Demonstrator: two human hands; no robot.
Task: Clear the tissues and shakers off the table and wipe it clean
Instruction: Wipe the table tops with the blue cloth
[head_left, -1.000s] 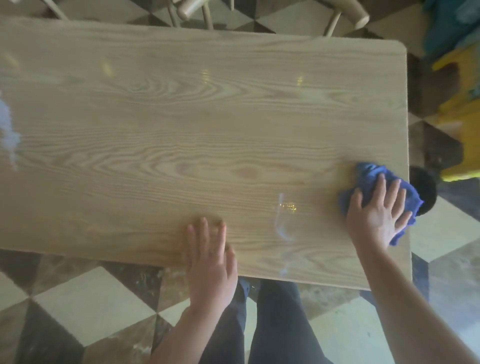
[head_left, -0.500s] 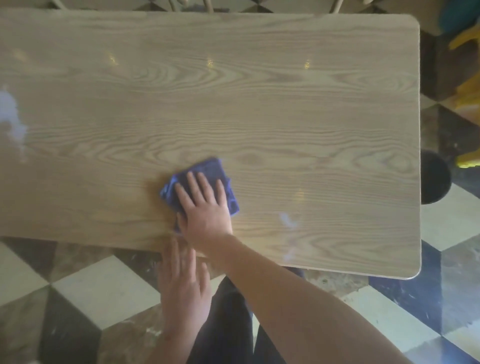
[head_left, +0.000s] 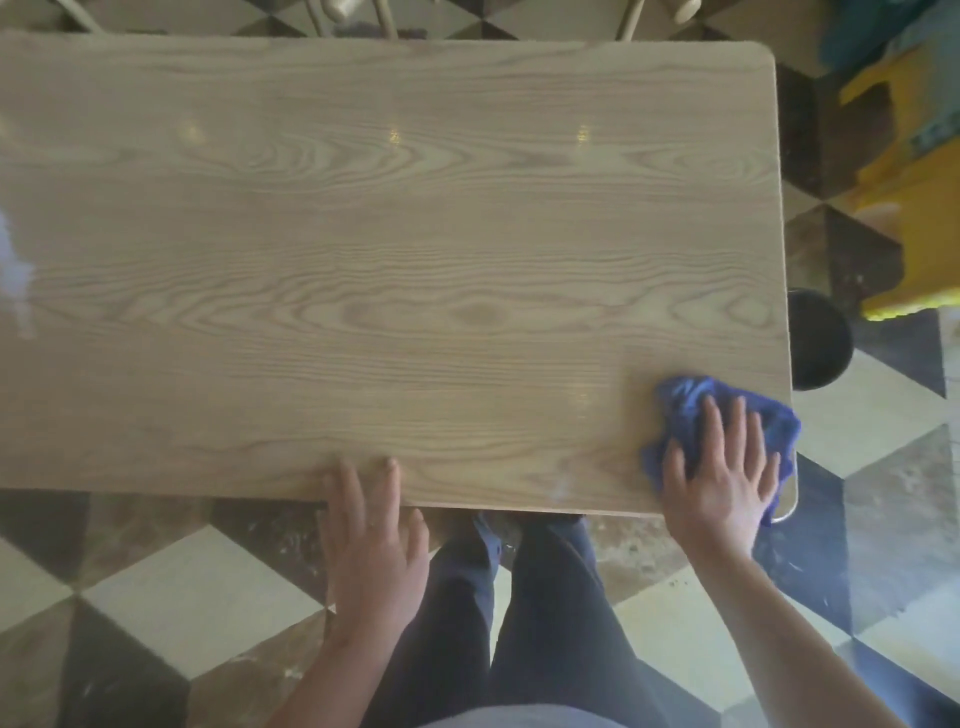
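Since no tissues or shakers show on the desk, only wiping's left: right hand flat, fingers spread on the blue cloth, left hand open at the edge.

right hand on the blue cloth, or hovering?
Touching. The head view shows the right hand spread flat on the blue cloth, fingers pressing it onto the table near its right corner.

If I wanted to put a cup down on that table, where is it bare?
Nearly all of the table is bare. Only the near right corner is taken, by the right hand flat on the blue cloth; the left hand rests on the near edge.
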